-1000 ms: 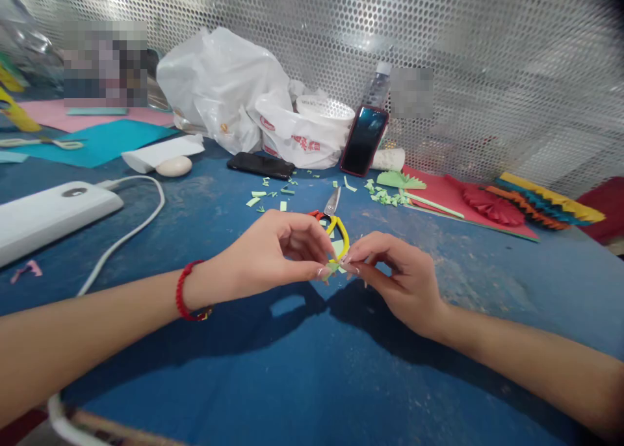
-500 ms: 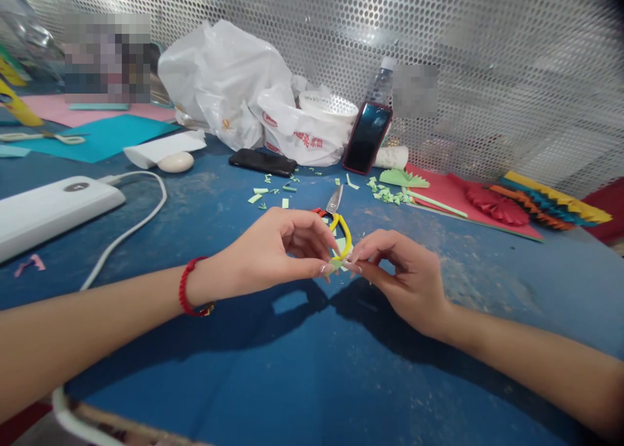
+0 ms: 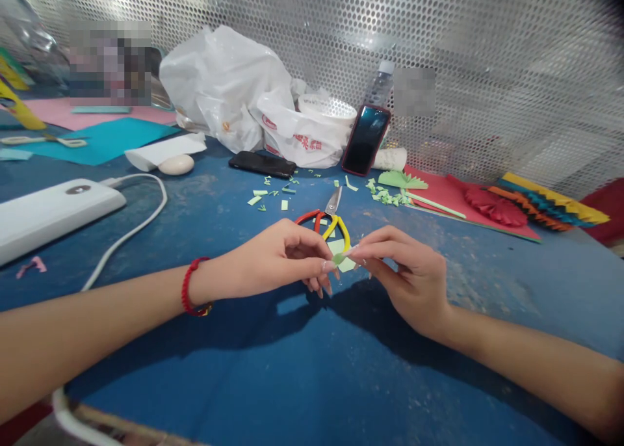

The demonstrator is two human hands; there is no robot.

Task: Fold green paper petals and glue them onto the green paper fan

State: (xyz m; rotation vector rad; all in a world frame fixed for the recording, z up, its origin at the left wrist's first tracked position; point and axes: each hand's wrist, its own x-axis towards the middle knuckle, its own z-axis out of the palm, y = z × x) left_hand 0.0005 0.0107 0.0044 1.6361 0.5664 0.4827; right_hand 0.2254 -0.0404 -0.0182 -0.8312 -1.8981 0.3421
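Observation:
Both my hands meet over the blue table (image 3: 302, 381) and pinch one small light green paper piece (image 3: 340, 258) between their fingertips. My left hand (image 3: 273, 261) wears a red bracelet at the wrist and its lower fingers point down. My right hand (image 3: 404, 274) grips the paper from the right side. Just behind the fingers lie scissors (image 3: 330, 218) with red and yellow handles, blades pointing away. Another pale green scrap (image 3: 347, 264) lies on the table under the fingertips.
Green paper scraps (image 3: 273, 196) lie scattered behind the scissors. A black phone (image 3: 262, 164), a propped phone (image 3: 365, 139) against a bottle, a white plastic bag (image 3: 234, 95) and folded paper fans (image 3: 517, 202) stand further back. A white power bank (image 3: 49, 212) with cable is at left.
My left hand's fingers have turned downward and the pinch has shifted slightly, so the scissors' red handle now shows behind it. The green piece stays held between both hands.

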